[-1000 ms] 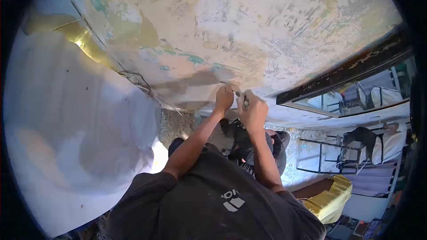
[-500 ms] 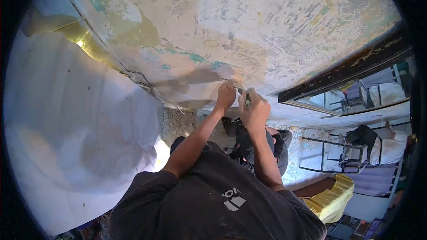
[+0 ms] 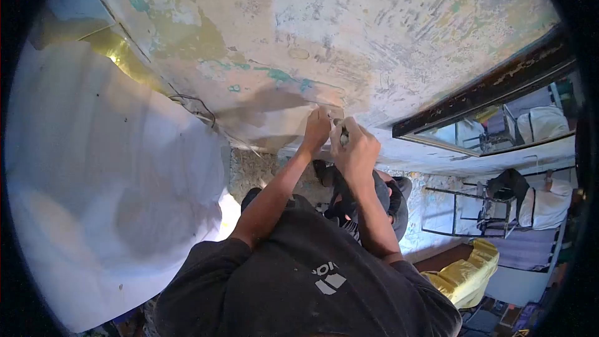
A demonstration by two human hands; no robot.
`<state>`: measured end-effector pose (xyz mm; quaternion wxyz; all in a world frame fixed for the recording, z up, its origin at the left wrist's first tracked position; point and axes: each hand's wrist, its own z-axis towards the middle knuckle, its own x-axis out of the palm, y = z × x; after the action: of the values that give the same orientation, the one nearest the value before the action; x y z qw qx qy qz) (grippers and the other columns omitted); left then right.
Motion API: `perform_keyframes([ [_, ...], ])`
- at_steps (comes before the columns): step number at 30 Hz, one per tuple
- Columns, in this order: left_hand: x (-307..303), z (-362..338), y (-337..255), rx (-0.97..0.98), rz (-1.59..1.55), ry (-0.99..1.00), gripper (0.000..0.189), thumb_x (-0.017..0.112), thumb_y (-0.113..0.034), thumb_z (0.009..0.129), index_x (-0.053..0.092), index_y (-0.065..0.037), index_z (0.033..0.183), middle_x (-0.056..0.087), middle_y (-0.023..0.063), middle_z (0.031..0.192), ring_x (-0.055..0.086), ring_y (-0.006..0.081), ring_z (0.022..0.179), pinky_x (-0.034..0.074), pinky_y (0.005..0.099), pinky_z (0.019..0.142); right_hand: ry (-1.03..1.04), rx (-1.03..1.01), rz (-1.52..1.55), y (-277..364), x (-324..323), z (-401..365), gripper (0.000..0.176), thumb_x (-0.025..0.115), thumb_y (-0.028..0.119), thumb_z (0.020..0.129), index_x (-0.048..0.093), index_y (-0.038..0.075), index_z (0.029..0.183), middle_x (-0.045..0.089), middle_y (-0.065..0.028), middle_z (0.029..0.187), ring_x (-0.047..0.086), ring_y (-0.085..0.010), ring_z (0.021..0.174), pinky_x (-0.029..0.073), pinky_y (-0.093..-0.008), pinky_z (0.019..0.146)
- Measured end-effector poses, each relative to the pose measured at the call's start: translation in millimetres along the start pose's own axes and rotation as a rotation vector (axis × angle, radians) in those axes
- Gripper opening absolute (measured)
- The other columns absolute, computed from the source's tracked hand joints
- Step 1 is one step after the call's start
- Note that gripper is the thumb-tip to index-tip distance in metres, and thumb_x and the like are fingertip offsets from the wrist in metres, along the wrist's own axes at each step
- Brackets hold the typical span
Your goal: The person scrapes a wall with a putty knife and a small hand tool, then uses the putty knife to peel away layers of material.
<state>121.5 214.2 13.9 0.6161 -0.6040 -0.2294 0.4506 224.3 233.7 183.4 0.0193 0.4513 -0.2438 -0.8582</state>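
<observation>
Both of my hands are raised close together in front of a patchy, scraped wall [image 3: 249, 25]. My left hand [image 3: 318, 128] is closed, fingers pinched near the wall, on something too small to make out. Just to its right, my right hand [image 3: 359, 150] is wrapped round a dark-handled tool [image 3: 344, 134] that points up and left toward my left fingertips. The far end of the tool is small and hard to tell from the wall. Shadows of my hands fall on the wall to the left.
White sheeting [image 3: 112, 181] covers the left side. A dark-framed mirror [image 3: 499, 125] is at the right. Below my right arm is a person in dark clothing [image 3: 399, 212]. A metal rack [image 3: 455, 212] and yellow cloth [image 3: 468, 274] are at the lower right.
The view has shifted slightly. My right hand has tilted a little, and the tool's end sits nearer my left fingertips.
</observation>
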Motion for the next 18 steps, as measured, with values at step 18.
perform_keyframes([
  [18, -1, -6, -14, -0.011, 0.020, -0.067, 0.017, 0.053, -0.010, 0.084, 0.051, 0.002, 0.095, 0.058, 0.0250, 0.091, 0.057, 0.0418, 0.088, 0.045, 0.0489, 0.075, 0.003, 0.078, 0.029, -3, 0, 2, 0.016, 0.066, 0.013, 0.077, 0.054, 0.004, 0.072, 0.058, -0.0184, 0.062, 0.059, -0.0378, 0.058, 0.045, -0.0420, 0.052],
])
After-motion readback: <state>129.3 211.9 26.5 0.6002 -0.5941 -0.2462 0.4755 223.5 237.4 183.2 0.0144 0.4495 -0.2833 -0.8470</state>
